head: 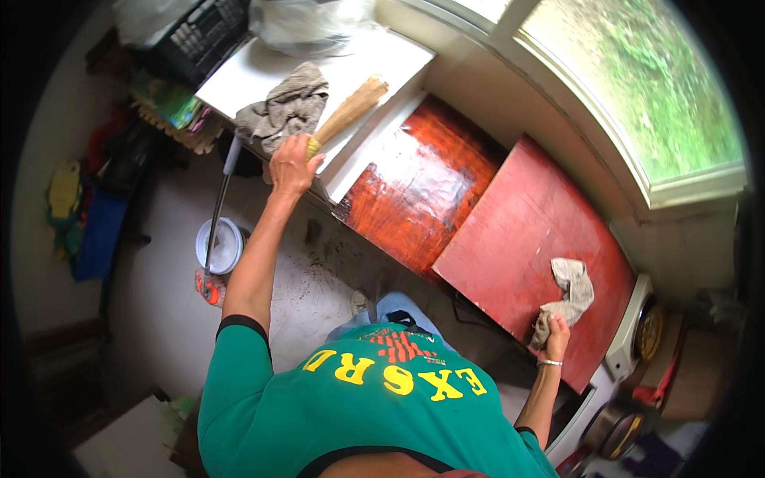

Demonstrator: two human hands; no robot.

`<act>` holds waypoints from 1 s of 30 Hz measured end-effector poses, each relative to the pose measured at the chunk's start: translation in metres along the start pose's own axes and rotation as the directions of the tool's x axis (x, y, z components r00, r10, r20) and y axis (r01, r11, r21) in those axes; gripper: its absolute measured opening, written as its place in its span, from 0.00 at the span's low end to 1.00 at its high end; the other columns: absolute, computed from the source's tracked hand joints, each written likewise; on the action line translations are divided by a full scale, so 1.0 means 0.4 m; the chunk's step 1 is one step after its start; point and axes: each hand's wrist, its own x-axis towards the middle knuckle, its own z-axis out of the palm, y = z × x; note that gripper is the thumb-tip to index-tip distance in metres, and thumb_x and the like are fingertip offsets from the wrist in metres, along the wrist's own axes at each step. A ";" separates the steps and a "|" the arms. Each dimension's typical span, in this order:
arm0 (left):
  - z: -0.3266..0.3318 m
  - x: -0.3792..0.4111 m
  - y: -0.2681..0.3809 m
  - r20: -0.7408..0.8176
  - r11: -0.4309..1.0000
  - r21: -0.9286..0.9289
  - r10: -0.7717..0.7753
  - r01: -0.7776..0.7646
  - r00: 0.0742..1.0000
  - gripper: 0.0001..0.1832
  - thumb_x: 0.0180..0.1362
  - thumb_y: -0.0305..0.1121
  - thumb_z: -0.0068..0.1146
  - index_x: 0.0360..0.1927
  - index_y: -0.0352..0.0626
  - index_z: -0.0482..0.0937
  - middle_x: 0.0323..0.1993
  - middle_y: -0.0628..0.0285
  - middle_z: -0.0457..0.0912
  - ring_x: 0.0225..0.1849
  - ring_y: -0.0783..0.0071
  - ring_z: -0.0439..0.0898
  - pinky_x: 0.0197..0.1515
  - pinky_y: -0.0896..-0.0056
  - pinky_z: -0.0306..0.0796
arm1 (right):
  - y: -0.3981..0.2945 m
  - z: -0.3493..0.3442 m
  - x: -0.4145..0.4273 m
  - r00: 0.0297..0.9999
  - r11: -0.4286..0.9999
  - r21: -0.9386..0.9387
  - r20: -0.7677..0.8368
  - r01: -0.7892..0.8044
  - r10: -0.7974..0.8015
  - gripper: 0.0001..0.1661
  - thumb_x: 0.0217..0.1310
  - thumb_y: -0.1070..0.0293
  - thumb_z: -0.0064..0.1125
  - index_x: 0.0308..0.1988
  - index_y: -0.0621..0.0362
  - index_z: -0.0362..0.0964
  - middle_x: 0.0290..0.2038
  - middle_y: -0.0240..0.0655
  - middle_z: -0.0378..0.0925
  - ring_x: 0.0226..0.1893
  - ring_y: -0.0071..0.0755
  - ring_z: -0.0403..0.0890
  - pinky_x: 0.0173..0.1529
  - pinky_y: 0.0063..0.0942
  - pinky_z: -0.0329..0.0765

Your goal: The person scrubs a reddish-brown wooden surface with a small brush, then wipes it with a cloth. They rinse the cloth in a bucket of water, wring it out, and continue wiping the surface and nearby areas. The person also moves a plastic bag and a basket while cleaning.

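Note:
My left hand [293, 164] is closed around the yellow-bound end of a small straw-coloured hand broom [354, 109], over the near edge of a white tabletop [406, 54]. A crumpled grey-brown cloth [299, 98] lies on that top, right beside the hand. At the other side, my right hand [559, 334] grips one end of a soiled whitish rag [575, 290]. The rag's rest lies in a bend on a dull red board or tabletop [496, 239]. Between the white and dull red tops is a glossy red-brown wooden surface [412, 191], which reflects the window light.
A white bucket [236, 245] stands on the floor at the left, with a mop [221, 209] leaning across it. Plastic bags [299, 27] and a black crate [197, 42] sit at the white top's far end. A window [669, 89] is at upper right; a white appliance [630, 328] adjoins the red board.

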 end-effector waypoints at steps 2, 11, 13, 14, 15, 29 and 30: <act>0.006 0.004 -0.027 -0.012 0.999 0.049 0.004 -0.003 1.000 0.22 0.44 0.41 0.69 0.42 0.47 0.77 0.34 0.57 0.74 0.39 0.55 0.75 0.42 0.57 0.70 | -0.008 0.021 0.031 0.994 0.995 -0.066 0.082 0.078 -0.073 0.05 0.64 0.70 0.50 0.36 0.58 0.73 0.26 0.28 0.75 0.22 0.20 0.73 0.28 0.19 0.71; 0.012 0.013 0.045 -0.201 0.968 0.187 -0.129 0.167 0.971 0.26 0.46 0.40 0.68 0.51 0.51 0.75 0.53 0.60 0.70 0.56 0.58 0.66 0.57 0.53 0.56 | -0.219 0.224 0.066 0.949 0.936 -0.230 0.232 0.265 -0.212 0.04 0.64 0.68 0.53 0.37 0.56 0.72 0.23 0.21 0.67 0.20 0.14 0.67 0.22 0.16 0.70; 0.025 -0.026 0.114 -0.258 0.990 0.026 -0.130 0.142 0.957 0.23 0.48 0.35 0.65 0.50 0.47 0.75 0.50 0.60 0.72 0.54 0.58 0.68 0.56 0.55 0.59 | -0.201 0.227 0.114 0.935 0.928 -0.228 0.270 0.296 -0.232 0.11 0.64 0.68 0.53 0.44 0.60 0.74 0.27 0.24 0.70 0.23 0.15 0.69 0.25 0.17 0.71; 0.035 -0.056 0.147 -0.230 0.994 -0.042 -0.111 0.105 0.967 0.23 0.48 0.33 0.65 0.50 0.45 0.75 0.49 0.59 0.73 0.52 0.58 0.70 0.54 0.57 0.62 | -0.224 0.247 0.121 0.924 0.956 -0.202 0.359 0.212 -0.130 0.12 0.64 0.68 0.53 0.45 0.60 0.74 0.29 0.25 0.72 0.24 0.16 0.70 0.27 0.17 0.71; 0.044 -0.089 0.178 -0.207 0.992 -0.103 -0.090 0.070 0.974 0.22 0.49 0.32 0.64 0.50 0.44 0.75 0.47 0.58 0.74 0.50 0.57 0.72 0.53 0.58 0.64 | -0.265 0.316 0.090 0.904 0.986 -0.092 0.418 0.138 -0.087 0.13 0.64 0.67 0.52 0.45 0.61 0.74 0.30 0.25 0.73 0.24 0.16 0.71 0.28 0.16 0.70; 0.080 -0.217 0.387 0.593 -0.103 -0.782 0.178 0.615 0.785 0.17 0.66 0.44 0.48 0.39 0.38 0.76 0.30 0.73 0.71 0.33 0.85 0.65 0.39 0.79 0.62 | -0.408 0.609 0.015 0.584 0.651 0.717 0.647 -0.247 -0.491 0.32 0.61 0.72 0.49 0.64 0.60 0.56 0.60 0.41 0.66 0.60 0.37 0.68 0.65 0.39 0.64; 0.110 -0.241 0.314 0.495 -0.140 -0.843 0.176 0.519 0.851 0.14 0.68 0.37 0.45 0.47 0.36 0.74 0.42 0.66 0.78 0.44 0.82 0.74 0.49 0.74 0.68 | -0.394 0.587 0.037 0.626 0.664 0.698 0.651 -0.270 -0.430 0.31 0.62 0.72 0.48 0.64 0.60 0.55 0.61 0.41 0.66 0.60 0.38 0.68 0.65 0.40 0.64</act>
